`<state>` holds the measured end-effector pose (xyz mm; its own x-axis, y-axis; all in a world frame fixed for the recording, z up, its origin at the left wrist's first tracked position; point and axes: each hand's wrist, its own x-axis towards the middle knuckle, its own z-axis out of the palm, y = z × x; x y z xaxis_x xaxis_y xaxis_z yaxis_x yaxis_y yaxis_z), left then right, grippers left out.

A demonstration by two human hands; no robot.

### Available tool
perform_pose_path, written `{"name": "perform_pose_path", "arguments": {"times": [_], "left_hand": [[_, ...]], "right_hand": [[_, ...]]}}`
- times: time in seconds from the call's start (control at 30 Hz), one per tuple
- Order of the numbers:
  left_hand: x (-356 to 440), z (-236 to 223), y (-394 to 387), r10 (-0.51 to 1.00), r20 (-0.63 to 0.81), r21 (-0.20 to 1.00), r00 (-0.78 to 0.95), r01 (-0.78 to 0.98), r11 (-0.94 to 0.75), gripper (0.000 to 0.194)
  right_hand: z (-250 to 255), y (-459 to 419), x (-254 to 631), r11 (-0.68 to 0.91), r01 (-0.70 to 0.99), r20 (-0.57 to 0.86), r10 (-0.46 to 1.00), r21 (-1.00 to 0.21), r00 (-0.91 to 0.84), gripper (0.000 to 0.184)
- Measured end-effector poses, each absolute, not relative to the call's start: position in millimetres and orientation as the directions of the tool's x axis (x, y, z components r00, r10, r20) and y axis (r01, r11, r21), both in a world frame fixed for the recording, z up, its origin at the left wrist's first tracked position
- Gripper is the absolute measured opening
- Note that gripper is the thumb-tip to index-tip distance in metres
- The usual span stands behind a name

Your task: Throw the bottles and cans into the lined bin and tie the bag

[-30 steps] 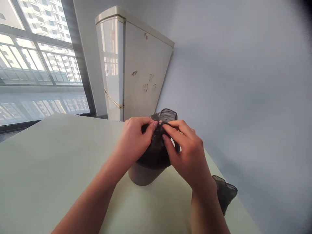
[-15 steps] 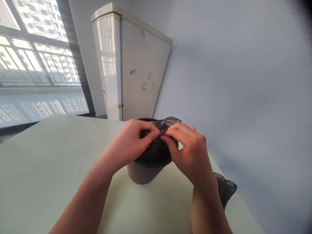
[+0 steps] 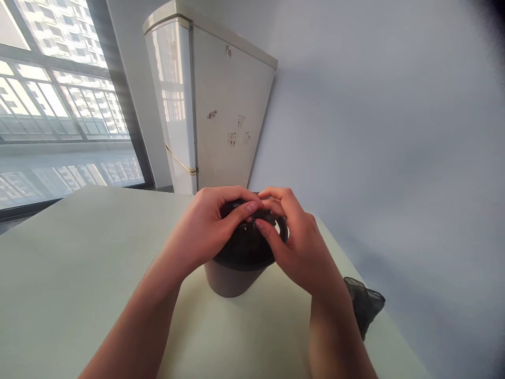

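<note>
A small grey bin [image 3: 228,280] stands on the pale green table [image 3: 79,263], lined with a black plastic bag [image 3: 246,250] folded over its rim. My left hand [image 3: 205,229] and my right hand [image 3: 294,242] meet above the bin's mouth. Both pinch the bag's loose black plastic between thumb and fingers, close together over the opening. The fingers hide most of the pinched part.
A second crumpled black bag [image 3: 365,305] lies at the table's right edge behind my right forearm. A tall white fridge [image 3: 209,105] stands beyond the table against the grey wall. A large window [image 3: 59,105] fills the left side.
The raised flap of black bag has come down into my fingers over the bin's mouth. My hands have drawn closer together, and the view has shifted slightly.
</note>
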<state>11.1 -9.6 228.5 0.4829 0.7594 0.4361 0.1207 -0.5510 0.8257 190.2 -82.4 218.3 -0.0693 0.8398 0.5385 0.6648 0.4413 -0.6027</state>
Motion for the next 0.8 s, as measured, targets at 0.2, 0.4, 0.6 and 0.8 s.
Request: {"name": "perform_pose_path", "arguments": {"times": [0.2, 0.4, 0.6, 0.8], "left_hand": [[5.4, 224.7, -0.5, 0.778, 0.444, 0.834, 0.445, 0.113, -0.54, 0.029], [-0.7, 225.7, -0.1, 0.827, 0.417, 0.895, 0.376, -0.013, -0.446, 0.029], [7.0, 222.2, 0.7, 0.86, 0.444, 0.896, 0.251, -0.125, -0.426, 0.018], [3.7, 223.8, 3.3, 0.875, 0.423, 0.893, 0.234, -0.269, -0.36, 0.028]], "right_hand": [[220.3, -81.5, 203.7, 0.317, 0.54, 0.315, 0.944, -0.78, -0.099, 0.024], [218.9, -77.0, 209.0, 0.321, 0.301, 0.381, 0.909, -0.898, 0.17, 0.038], [215.6, -68.7, 187.5, 0.483, -0.072, 0.448, 0.85, -0.872, 0.276, 0.027], [216.6, -73.5, 186.8, 0.537, -0.315, 0.488, 0.843, -0.782, 0.227, 0.019]]}}
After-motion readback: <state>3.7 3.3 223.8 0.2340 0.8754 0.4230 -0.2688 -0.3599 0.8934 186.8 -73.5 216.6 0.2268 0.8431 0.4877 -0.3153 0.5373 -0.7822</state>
